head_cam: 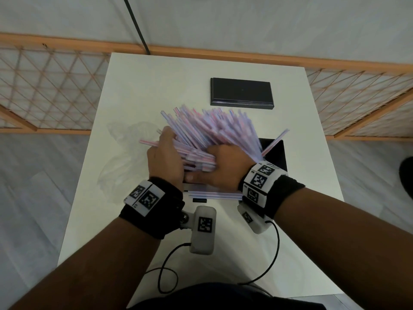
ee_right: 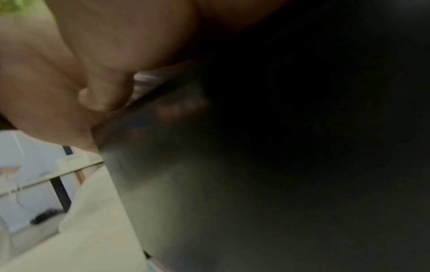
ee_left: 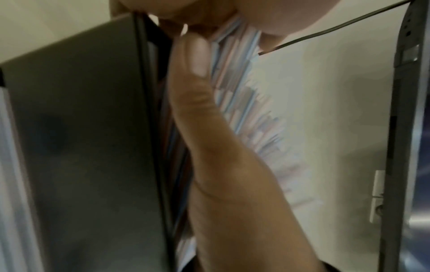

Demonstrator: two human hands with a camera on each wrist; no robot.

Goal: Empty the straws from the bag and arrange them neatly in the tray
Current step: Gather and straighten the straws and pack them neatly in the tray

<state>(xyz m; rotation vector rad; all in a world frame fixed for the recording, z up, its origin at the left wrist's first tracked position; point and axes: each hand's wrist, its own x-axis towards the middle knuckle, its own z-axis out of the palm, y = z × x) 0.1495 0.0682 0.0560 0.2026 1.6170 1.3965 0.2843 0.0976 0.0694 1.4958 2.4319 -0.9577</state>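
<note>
A thick bundle of pink-and-blue striped straws (head_cam: 212,126) fans up and away from me over a black tray (head_cam: 275,153) at the table's middle. My left hand (head_cam: 165,153) grips the bundle's near end from the left, its thumb (ee_left: 197,88) against the straws (ee_left: 244,103). My right hand (head_cam: 225,163) clasps the same end from the right, its fingers curled over the straws (ee_right: 146,81) at the tray's wall (ee_right: 209,184). A few straws (head_cam: 214,195) lie flat across the tray's near edge. The clear plastic bag (head_cam: 125,153) lies crumpled and empty to the left.
A second black rectangular tray (head_cam: 241,92) sits farther back on the white table (head_cam: 138,90). Wrist-camera cables (head_cam: 268,265) trail over the table's near part. A wooden lattice fence (head_cam: 51,86) runs behind and beside the table.
</note>
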